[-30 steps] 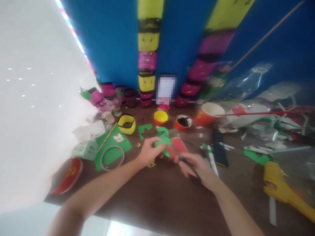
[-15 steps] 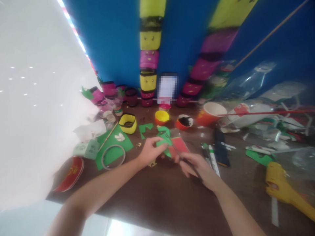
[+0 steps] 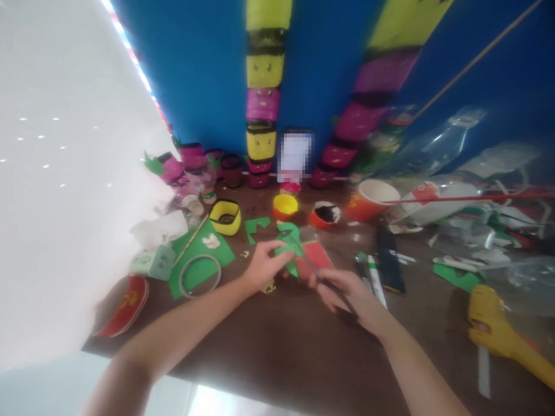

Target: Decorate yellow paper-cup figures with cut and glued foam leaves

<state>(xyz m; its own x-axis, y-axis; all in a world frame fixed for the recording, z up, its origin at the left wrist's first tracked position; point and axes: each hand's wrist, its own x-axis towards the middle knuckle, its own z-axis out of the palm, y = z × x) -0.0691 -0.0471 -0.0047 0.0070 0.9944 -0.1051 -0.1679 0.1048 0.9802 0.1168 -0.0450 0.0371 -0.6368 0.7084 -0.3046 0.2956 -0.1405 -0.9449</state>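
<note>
So, left hand [image 3: 263, 268]: pinching the green paper [image 3: 282, 251] between thumb and fingers
Right hand [image 3: 352, 293]: wrapped round the scissors [image 3: 342, 294] by the dark handles
Blades: reaching over the green paper, can't tell if they're biting in
Green paper: mid-table [image 3: 277, 352], between the hands, beside the red card [image 3: 318, 257]
Marker [image 3: 376, 283]: just right of the right hand
Glue gun [image 3: 485, 323]: well off right
</note>
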